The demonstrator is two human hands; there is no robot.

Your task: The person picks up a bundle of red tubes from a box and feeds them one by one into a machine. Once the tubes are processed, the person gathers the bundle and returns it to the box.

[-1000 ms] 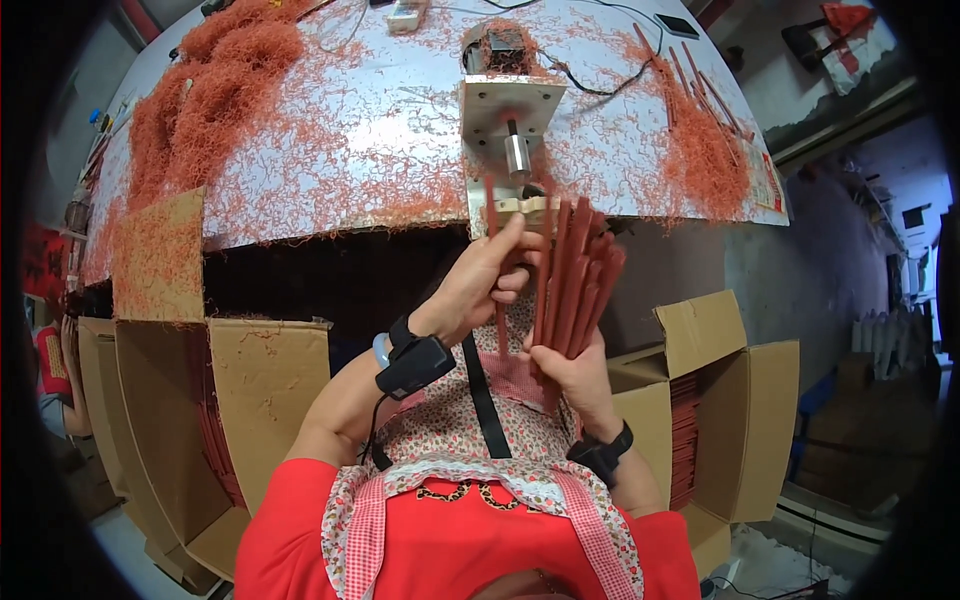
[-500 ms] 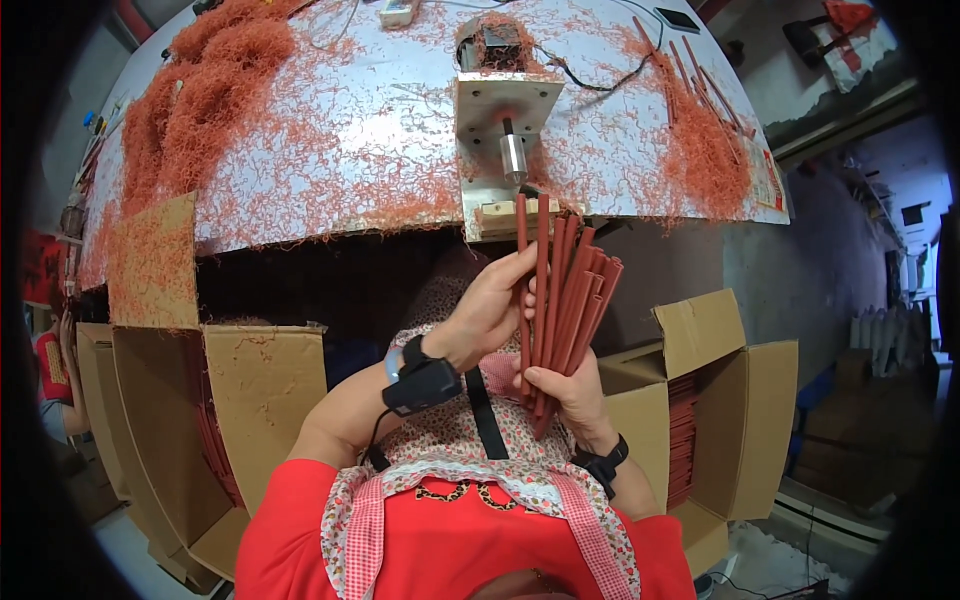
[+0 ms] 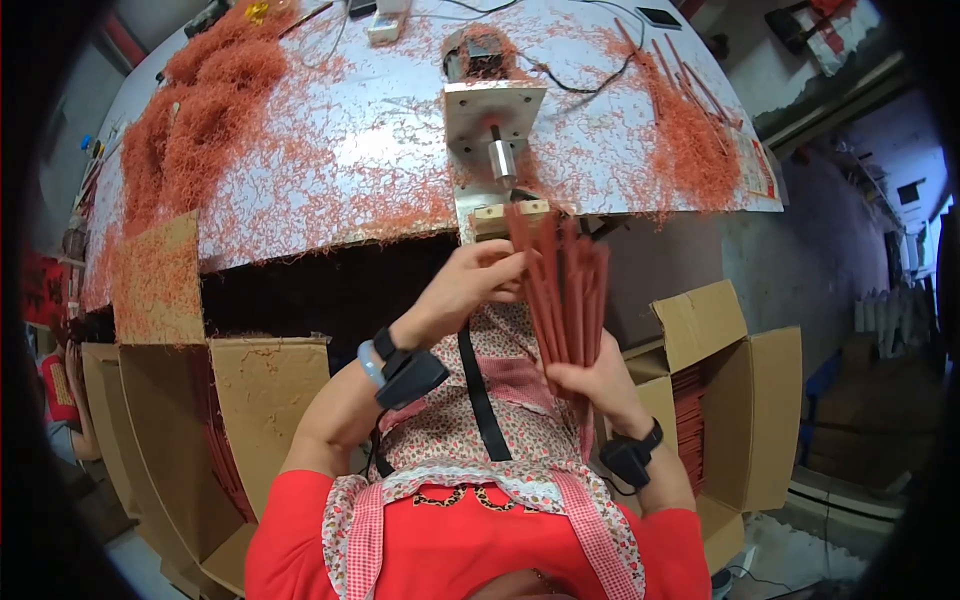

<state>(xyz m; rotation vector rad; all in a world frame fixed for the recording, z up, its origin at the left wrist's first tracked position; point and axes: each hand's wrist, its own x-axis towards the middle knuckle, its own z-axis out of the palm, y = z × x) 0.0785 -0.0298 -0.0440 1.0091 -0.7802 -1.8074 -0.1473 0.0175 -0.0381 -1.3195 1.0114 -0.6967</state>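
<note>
A bundle of thin dark-red tubes (image 3: 565, 300), blurred at the upper ends, stands fanned out in front of my apron. My right hand (image 3: 595, 382) is wrapped round its lower part, thumb across the front. Beside the bundle's left edge is my left hand (image 3: 480, 283), its fingers bent and a gap between thumb and forefinger. No tube shows in its grasp; its fingertips come up to the outermost tubes, and I cannot tell whether they touch. Just beyond the tube tops is a motor (image 3: 478, 55) on a metal bracket (image 3: 490, 108), with a silver cone-tipped spindle (image 3: 502, 160) pointing toward me.
Red curly shavings (image 3: 215, 95) heap on the white table (image 3: 375, 140), with another pile (image 3: 695, 160) and loose tubes at right. Cardboard boxes holding red tubes stand at left (image 3: 270, 400) and right (image 3: 775, 420). A wooden block (image 3: 510, 211) sits at the table edge. Another person (image 3: 62, 390) is at far left.
The tube my left hand held apart is no longer in its fingers. The hand has moved slightly left, and the bundle in my right hand has tilted, its tops swinging left.
</note>
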